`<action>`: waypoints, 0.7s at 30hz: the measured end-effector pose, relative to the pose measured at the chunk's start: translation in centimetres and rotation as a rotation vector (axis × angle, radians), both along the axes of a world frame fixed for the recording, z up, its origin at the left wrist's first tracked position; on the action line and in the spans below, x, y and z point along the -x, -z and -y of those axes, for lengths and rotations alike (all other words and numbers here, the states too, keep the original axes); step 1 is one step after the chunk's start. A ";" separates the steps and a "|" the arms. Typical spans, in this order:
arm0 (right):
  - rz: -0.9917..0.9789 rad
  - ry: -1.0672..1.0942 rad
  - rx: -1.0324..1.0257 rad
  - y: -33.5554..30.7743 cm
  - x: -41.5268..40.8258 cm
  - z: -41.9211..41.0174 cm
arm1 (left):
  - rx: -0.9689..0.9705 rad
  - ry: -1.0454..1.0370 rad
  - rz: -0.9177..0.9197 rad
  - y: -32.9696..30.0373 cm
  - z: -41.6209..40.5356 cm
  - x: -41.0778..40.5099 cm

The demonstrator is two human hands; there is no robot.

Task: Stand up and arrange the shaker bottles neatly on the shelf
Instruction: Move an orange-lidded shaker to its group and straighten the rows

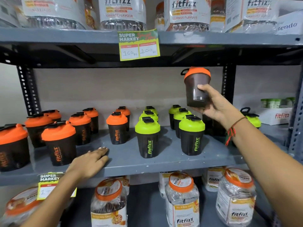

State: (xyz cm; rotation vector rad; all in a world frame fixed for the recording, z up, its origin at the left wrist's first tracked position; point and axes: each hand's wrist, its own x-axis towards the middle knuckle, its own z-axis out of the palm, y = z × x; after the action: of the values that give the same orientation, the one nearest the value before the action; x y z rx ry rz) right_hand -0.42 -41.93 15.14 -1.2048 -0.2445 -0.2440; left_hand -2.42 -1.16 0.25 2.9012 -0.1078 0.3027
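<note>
My right hand (216, 105) grips a dark shaker bottle with an orange lid (196, 82) by its base, held upright in the air above the right part of the grey middle shelf (131, 159). My left hand (90, 161) lies flat on the shelf's front edge, holding nothing. Several orange-lidded shakers (58, 141) stand upright on the left and middle of the shelf. Several green-lidded shakers (191, 135) stand in two rows right of centre. One more green-lidded shaker (251, 119) is partly hidden behind my right forearm.
Large Fitfizz jars (123, 12) fill the shelf above, and more jars (182, 199) sit on the shelf below. A green price tag (139, 45) hangs from the upper shelf edge. A white Fitfizz box (277, 116) stands at the far right. Perforated posts (27, 89) frame the shelf.
</note>
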 end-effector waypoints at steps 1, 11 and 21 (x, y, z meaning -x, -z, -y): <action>0.022 -0.007 0.013 -0.2 0.9 -1.1 | -0.001 -0.007 0.003 0.0 0.1 0.1; 0.185 0.038 0.215 3.6 6.2 -17.5 | -0.043 -0.003 -0.018 0.2 -0.4 0.8; 0.098 0.252 0.510 12.4 3.8 -28.4 | -0.071 0.028 0.098 1.3 -1.4 2.7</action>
State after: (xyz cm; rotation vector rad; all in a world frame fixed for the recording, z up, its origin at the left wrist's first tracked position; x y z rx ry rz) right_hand -4.19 -13.54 2.72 -1.7345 -0.2476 -0.4802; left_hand -5.12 0.27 -1.10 2.9517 -0.1779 0.4446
